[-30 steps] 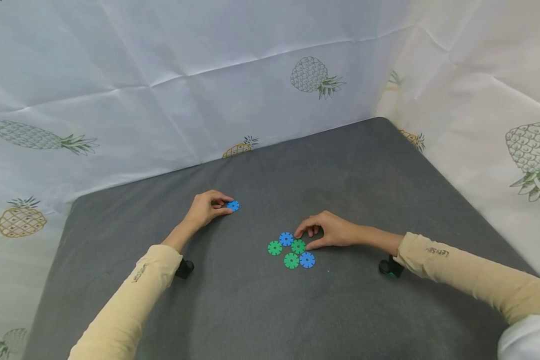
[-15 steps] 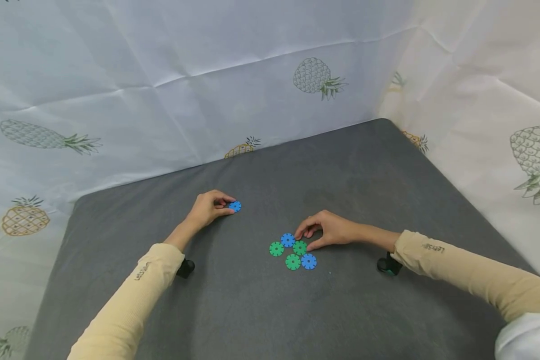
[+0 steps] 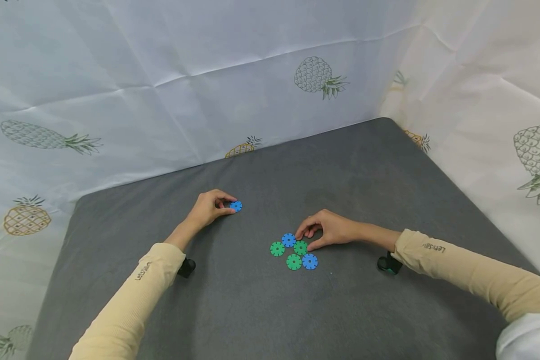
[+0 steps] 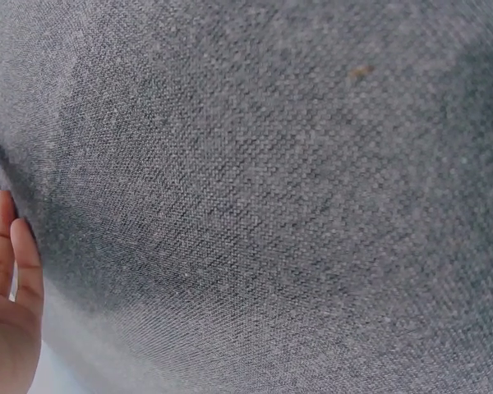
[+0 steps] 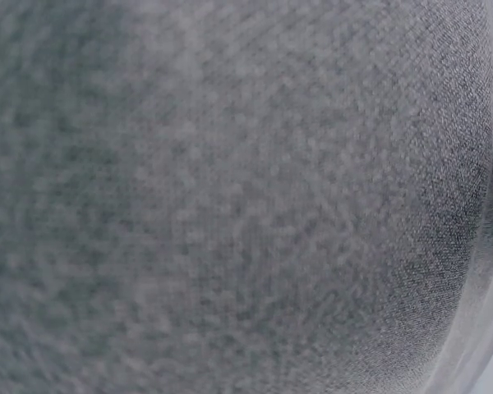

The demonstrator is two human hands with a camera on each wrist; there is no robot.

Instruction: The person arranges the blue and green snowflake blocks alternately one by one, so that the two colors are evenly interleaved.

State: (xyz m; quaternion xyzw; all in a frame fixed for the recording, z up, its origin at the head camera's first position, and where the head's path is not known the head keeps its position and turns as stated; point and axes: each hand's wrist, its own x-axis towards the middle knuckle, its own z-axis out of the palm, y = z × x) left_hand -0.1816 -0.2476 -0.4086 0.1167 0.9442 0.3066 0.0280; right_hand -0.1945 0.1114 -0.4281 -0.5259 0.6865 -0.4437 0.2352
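Note:
On the left of the grey surface, my left hand point(image 3: 207, 207) pinches the edge of a blue notched disc point(image 3: 237, 206) between thumb and fingers. To the right, my right hand point(image 3: 330, 229) holds a green notched disc point(image 3: 300, 248) by its edge, with thumb and fingertips on opposite sides. That disc lies in a group with a blue disc point(image 3: 288, 240), two more green discs point(image 3: 277, 249) and another blue disc point(image 3: 310, 261). In the left wrist view, the left hand point(image 4: 12, 304) shows only at the edge. The right wrist view shows mostly cloth.
A grey cloth covers the table point(image 3: 252, 310). White curtains point(image 3: 162, 115) with pineapple prints hang along its back and right sides. A black wrist camera point(image 3: 186, 268) sits under the left wrist, and another black camera point(image 3: 389, 264) under the right.

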